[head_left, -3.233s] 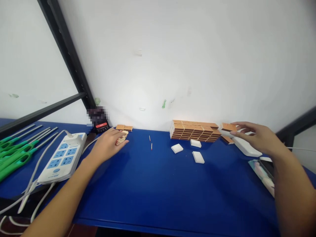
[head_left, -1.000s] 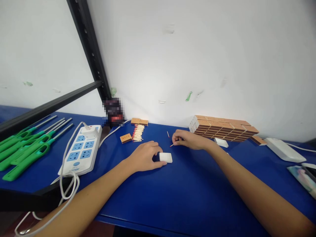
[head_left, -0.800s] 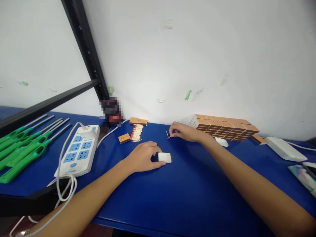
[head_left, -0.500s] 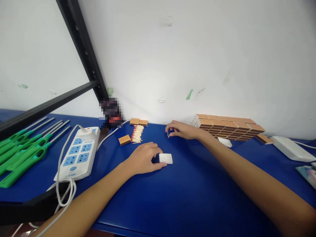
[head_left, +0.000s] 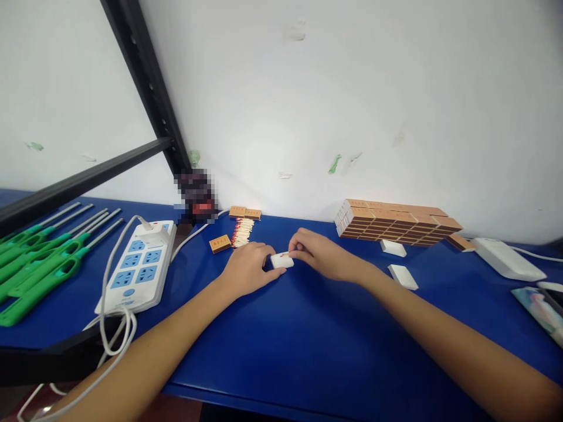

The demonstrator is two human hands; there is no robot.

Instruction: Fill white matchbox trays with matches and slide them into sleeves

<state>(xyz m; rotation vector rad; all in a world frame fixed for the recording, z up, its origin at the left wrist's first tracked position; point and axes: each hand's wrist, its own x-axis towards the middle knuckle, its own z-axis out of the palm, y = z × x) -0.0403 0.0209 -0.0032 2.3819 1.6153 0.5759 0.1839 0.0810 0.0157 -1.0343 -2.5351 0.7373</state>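
My left hand (head_left: 246, 268) grips a small white matchbox tray (head_left: 282, 260) on the blue table (head_left: 316, 340), fingers curled round its left end. My right hand (head_left: 317, 253) is pinched on matchsticks whose red tips rest on the tray. A loose pile of red-tipped matches (head_left: 242, 231) lies behind my left hand, with a brown matchbox sleeve (head_left: 220, 243) beside it and two more sleeves (head_left: 245, 212) against the wall. A stack of brown matchboxes (head_left: 396, 221) stands at the back right.
Two more white trays (head_left: 393, 248) (head_left: 402, 276) lie right of my hands. A white and blue power strip (head_left: 139, 265) with cables and several green long lighters (head_left: 39, 264) lie at the left under a black metal frame (head_left: 145, 88). A white device (head_left: 508, 258) sits far right.
My right hand picked up loose matchsticks near the wall and brought them back to the white tray. My left hand kept hold of the tray and shifted it slightly away from me.
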